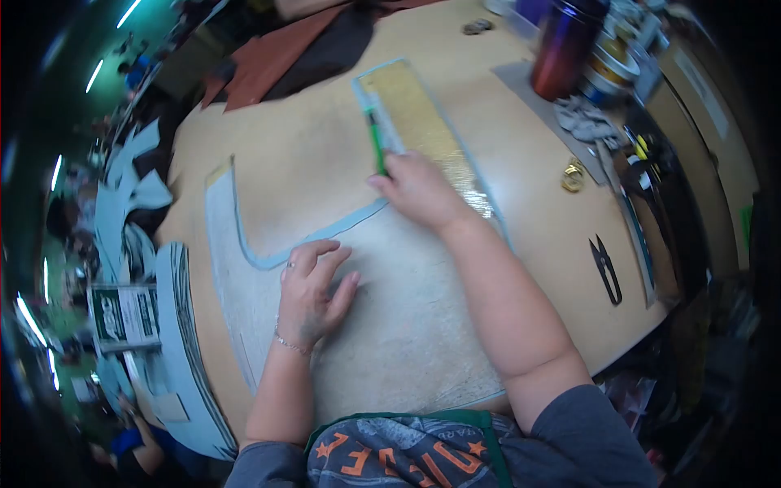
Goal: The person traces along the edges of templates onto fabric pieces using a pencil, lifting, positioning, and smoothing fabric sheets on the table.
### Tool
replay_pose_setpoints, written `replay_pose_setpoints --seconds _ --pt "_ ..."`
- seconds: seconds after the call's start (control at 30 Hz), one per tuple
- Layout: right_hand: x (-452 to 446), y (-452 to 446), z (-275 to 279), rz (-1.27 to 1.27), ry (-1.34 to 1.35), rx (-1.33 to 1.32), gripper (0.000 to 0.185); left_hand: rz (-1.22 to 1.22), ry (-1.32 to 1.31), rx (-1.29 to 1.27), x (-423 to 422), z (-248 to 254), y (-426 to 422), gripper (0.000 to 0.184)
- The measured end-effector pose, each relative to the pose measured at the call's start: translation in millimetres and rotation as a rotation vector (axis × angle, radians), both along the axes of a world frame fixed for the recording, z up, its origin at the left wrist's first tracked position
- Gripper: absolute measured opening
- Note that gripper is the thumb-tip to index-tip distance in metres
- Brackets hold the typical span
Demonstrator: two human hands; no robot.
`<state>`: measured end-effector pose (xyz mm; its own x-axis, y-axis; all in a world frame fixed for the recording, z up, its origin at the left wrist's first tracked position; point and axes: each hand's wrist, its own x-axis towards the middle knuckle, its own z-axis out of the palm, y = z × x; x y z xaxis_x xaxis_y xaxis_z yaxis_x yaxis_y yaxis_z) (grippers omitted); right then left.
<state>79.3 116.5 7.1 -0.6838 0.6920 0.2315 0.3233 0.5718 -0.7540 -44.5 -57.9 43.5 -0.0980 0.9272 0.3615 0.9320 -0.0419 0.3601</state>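
My right hand (419,189) is closed around a slim green pen-like tool (375,140); which kind it is I cannot tell. It is over the inner edge of a large pale grey pattern board (399,325), near the strip covered in shiny gold tape (419,110). A light blue piece of material (346,221) lies beneath the board, its border showing along the edge. My left hand (313,285), wearing a ring and bracelet, is over the board near the curved inner edge. Its fingers are apart and hold nothing.
Black thread snips (605,270) and a gold tape roll (573,175) lie on the table's right. A dark red tumbler (561,53) and a crumpled glove (587,122) stand farther back. Stacked light blue pieces (183,350) are at left, brown leather (285,57) behind. Another person (142,447) is at lower left.
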Motion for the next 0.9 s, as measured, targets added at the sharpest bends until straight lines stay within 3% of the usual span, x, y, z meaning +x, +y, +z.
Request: replay_pose_setpoints --seconds 0.1,0.17,0.23,0.3,0.37,0.57,0.77,0.9 --pt "-4 -4 2 -0.007 -0.021 -0.042 0.023 0.235 -0.026 0.109 -50 -3 -51 0.021" --pt "-4 -4 -3 0.025 0.115 -0.106 0.022 0.398 -0.063 0.172 -90 4 -55 0.021" --pt "-4 -1 -9 0.02 0.112 -0.131 0.02 0.272 -0.083 0.157 -80 13 -46 0.025" --pt "-1 -2 -8 0.01 0.108 -0.165 0.019 -0.004 -0.09 0.093 -46 6 -37 0.025" --pt "0 -4 -5 0.026 0.127 -0.217 0.017 -0.128 -0.107 -0.086 -14 -12 -36 0.035" --pt "4 17 -14 0.107 0.09 -0.278 0.014 -0.114 0.011 -0.24 -6 -23 -47 0.052" --pt "-24 72 10 0.093 -0.01 -0.499 0.013 -0.102 -0.043 -0.277 -7 -21 -46 0.051" --pt "-66 126 15 0.112 -0.188 -0.328 0.013 -0.096 -0.073 -0.288 -8 -23 -45 0.051"
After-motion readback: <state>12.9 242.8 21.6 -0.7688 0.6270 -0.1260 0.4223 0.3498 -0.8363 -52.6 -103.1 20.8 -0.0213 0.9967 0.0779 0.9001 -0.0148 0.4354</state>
